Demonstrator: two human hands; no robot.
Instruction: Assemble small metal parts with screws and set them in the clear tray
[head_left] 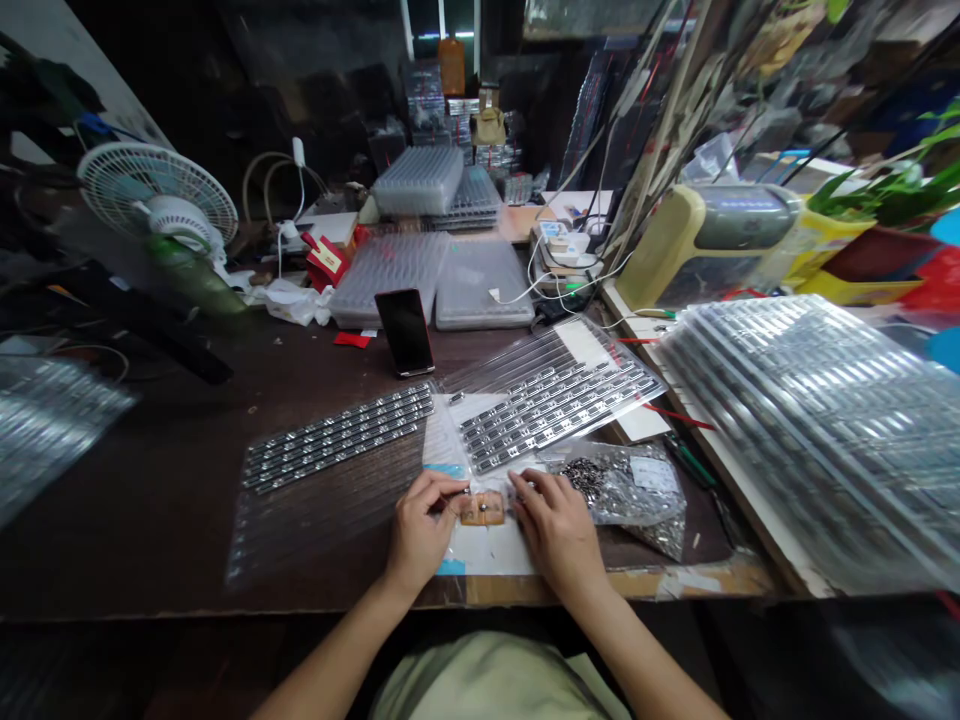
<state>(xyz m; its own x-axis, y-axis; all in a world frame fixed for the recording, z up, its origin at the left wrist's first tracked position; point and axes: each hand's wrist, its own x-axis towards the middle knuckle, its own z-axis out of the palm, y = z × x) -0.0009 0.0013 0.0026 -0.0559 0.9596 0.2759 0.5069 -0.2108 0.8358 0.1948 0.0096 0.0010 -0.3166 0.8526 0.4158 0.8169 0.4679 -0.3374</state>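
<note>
A small orange-brown block (pixel 491 511) with a tiny dark part at its middle lies on a white sheet (pixel 487 555) between my hands. My left hand (pixel 421 525) is at the block's left edge, thumb and forefinger pinched; what they hold is too small to make out. To the block's right, my right hand (pixel 559 525) rests with bent fingers apart, tips near the lower edge of a clear ribbed tray (pixel 510 385). Rows of small dark metal-marked parts (pixel 555 415) fill much of that tray. A second ribbed tray (pixel 322 520) on the left carries similar rows (pixel 337 435).
A clear bag (pixel 637 490) of small metal parts lies right of my right hand. A phone (pixel 406 332) stands upright behind the trays. Stacked clear trays (pixel 817 430) occupy the right side, a green-handled tool (pixel 694 465) beside them. A fan (pixel 161 200) stands at back left.
</note>
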